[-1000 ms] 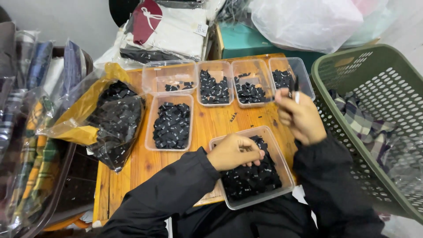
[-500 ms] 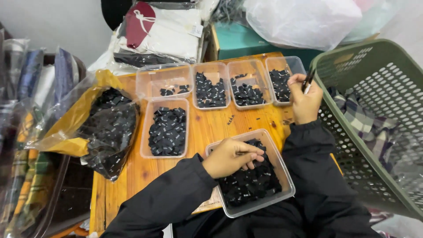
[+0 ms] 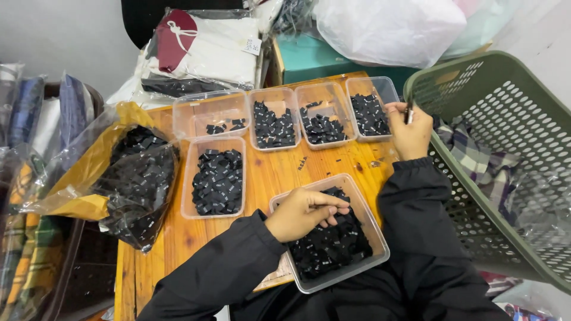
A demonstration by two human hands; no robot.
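Observation:
My left hand (image 3: 304,213) rests fingers-down in a clear plastic tray (image 3: 373,229) full of small black fabric labels (image 3: 333,246) at the near edge of the wooden table (image 3: 273,175). My right hand (image 3: 410,132) is raised at the table's right edge, pinching a small black label (image 3: 409,113) beside the far-right tray (image 3: 369,113). Several clear trays hold sorted black labels: a row at the back (image 3: 272,123) and one nearer (image 3: 217,178).
An open yellow and clear plastic bag (image 3: 134,178) of black labels lies at the left. A green perforated basket (image 3: 505,154) with plaid cloth stands at the right. Bagged garments (image 3: 202,50) and a white plastic bag (image 3: 386,27) sit behind the table.
My right hand has moved right and back, from above the back trays to the table's right edge by the basket. My left hand stays in the near tray.

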